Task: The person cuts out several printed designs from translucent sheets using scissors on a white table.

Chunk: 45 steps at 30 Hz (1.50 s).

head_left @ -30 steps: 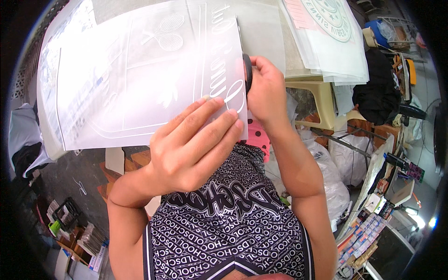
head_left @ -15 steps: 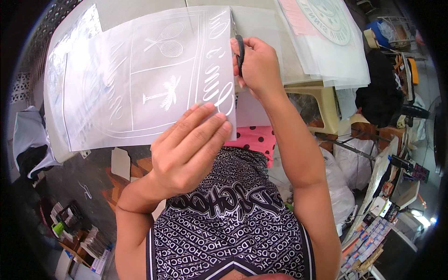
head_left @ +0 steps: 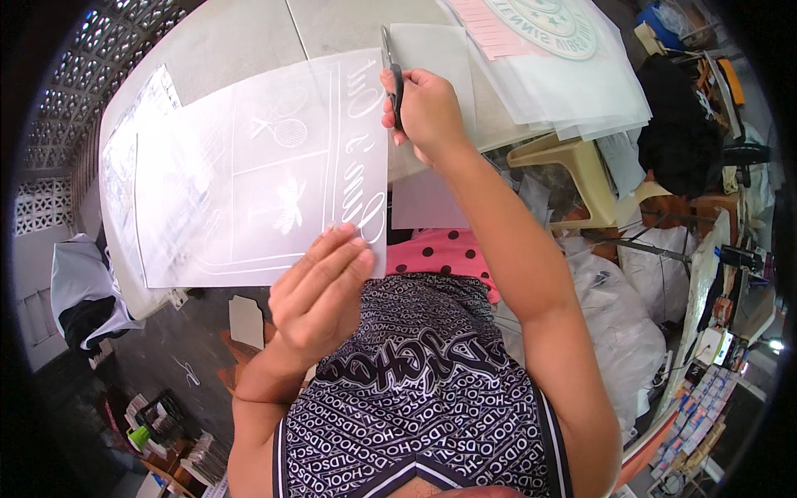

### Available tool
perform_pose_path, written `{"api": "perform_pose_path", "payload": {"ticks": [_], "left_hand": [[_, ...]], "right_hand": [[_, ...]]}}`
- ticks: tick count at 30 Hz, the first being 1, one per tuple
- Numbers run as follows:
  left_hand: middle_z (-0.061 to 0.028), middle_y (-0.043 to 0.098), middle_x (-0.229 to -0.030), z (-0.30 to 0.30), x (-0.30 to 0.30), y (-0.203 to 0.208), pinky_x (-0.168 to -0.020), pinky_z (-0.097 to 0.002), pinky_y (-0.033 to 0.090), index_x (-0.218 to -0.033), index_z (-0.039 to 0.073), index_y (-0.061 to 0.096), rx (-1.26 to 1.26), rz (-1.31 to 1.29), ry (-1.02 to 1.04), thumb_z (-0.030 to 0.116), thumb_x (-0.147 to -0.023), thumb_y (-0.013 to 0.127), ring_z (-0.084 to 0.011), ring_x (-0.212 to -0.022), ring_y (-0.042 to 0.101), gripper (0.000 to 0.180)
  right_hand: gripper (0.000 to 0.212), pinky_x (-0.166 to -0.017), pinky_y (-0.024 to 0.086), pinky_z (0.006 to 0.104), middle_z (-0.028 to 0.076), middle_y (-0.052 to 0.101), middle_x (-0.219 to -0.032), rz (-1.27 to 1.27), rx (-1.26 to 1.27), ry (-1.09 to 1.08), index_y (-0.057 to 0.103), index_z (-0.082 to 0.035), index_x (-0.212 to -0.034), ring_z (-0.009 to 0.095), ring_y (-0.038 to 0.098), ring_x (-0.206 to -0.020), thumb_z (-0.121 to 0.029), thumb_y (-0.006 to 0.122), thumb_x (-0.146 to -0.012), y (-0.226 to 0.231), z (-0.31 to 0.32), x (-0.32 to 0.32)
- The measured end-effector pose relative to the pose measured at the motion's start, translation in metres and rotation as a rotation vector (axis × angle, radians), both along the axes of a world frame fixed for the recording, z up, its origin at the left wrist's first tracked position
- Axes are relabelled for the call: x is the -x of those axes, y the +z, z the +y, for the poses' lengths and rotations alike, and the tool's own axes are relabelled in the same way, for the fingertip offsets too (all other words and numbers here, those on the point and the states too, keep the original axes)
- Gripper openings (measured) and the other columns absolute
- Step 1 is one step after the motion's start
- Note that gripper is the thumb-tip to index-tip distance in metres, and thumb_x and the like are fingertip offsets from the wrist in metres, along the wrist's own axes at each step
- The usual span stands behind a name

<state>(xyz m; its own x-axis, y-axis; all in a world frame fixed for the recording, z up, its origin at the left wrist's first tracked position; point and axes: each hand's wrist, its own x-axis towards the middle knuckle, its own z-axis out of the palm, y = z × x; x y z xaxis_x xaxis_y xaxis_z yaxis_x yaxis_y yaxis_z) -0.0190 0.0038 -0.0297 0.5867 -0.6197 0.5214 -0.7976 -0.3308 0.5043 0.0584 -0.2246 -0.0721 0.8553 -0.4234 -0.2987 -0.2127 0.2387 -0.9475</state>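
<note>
A large translucent film sheet [head_left: 195, 183] with white printed lettering, rackets and a palm tree spreads over the table and past its near edge. My left hand [head_left: 320, 286] pinches its near right corner, fingers on top; the thumb is hidden. My right hand [head_left: 427, 112] grips black-handled scissors [head_left: 395, 87] at the sheet's right edge. Their blades point away from me, near the far right corner. To the right of the scissors lies a plain translucent piece [head_left: 430, 51], partly behind my right hand. Another pale piece [head_left: 427, 199] shows below that hand, at my lap.
The pale table [head_left: 340, 25] has a seam running across it. A stack of printed translucent sheets [head_left: 581, 91] lies at its right end. Below that stands a cream plastic stool [head_left: 581, 174], with clear plastic bags [head_left: 614, 307] near it. Boxes and papers [head_left: 178, 448] sit at lower left.
The scissors and my right hand have shifted left, and the blades now show at the far corner. The sheet's right edge sits further left; my left hand still holds the near corner.
</note>
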Motion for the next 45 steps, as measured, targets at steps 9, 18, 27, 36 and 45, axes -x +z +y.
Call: {"api": "perform_pose_path", "payload": {"ticks": [9, 18, 27, 36, 45], "left_hand": [[-0.0130, 0.060, -0.138, 0.022, -0.048, -0.024, -0.119, -0.0615, 0.022, -0.133, 0.008, 0.064, -0.342, 0.157, 0.380, 0.036, -0.081, 0.080, -0.0358, -0.139, 0.046, 0.061], [-0.0105, 0.050, -0.152, 0.025, -0.152, -0.038, -0.124, -0.0575, 0.013, -0.130, 0.006, 0.063, -0.614, 0.010, 0.152, 0.034, -0.089, 0.073, -0.0326, -0.150, 0.032, 0.050], [-0.0120, 0.054, -0.148, 0.023, -0.182, -0.015, -0.123, -0.0505, 0.025, -0.130, 0.009, 0.066, -0.515, -0.021, 0.039, 0.014, -0.079, 0.081, -0.0301, -0.142, 0.045, 0.054], [-0.0061, 0.067, -0.124, -0.032, -0.079, -0.057, -0.119, -0.0576, 0.032, -0.115, 0.012, 0.071, -0.298, -0.189, -0.137, 0.019, -0.078, 0.079, -0.0262, -0.126, 0.059, 0.038], [-0.0042, 0.073, -0.108, -0.023, -0.072, -0.052, -0.112, -0.0531, 0.044, -0.096, 0.011, 0.076, -0.154, -0.149, -0.065, 0.007, -0.077, 0.074, -0.0246, -0.115, 0.066, 0.020]], "right_hand": [[0.044, -0.096, 0.052, 0.0433, 0.006, 0.065, -0.081, -0.373, 1.264, 0.291, 0.065, -0.010, -0.115, 0.023, 0.069, -0.086, -0.015, 0.082, -0.075, 0.025, -0.044, 0.062], [0.042, -0.097, 0.053, 0.0444, 0.008, 0.061, -0.079, -0.288, 1.494, 0.232, 0.070, -0.012, -0.107, 0.027, 0.063, -0.074, 0.001, 0.069, -0.068, -0.015, -0.079, 0.200], [0.065, -0.091, 0.050, 0.0433, 0.017, 0.066, -0.104, 1.137, 0.848, -0.332, 0.051, -0.004, -0.137, 0.035, 0.065, -0.099, -0.024, 0.078, -0.082, -0.217, -0.095, 0.447], [0.048, -0.088, 0.053, 0.0365, 0.010, 0.060, -0.101, 0.176, 0.472, -0.125, 0.045, 0.000, -0.143, 0.021, 0.064, -0.089, -0.018, 0.058, -0.101, -0.077, -0.085, 0.301], [0.050, -0.095, 0.051, 0.0406, 0.007, 0.060, -0.103, -0.132, 0.072, 0.093, 0.048, -0.003, -0.139, 0.020, 0.065, -0.093, -0.023, 0.067, -0.098, -0.012, -0.023, 0.246]]}}
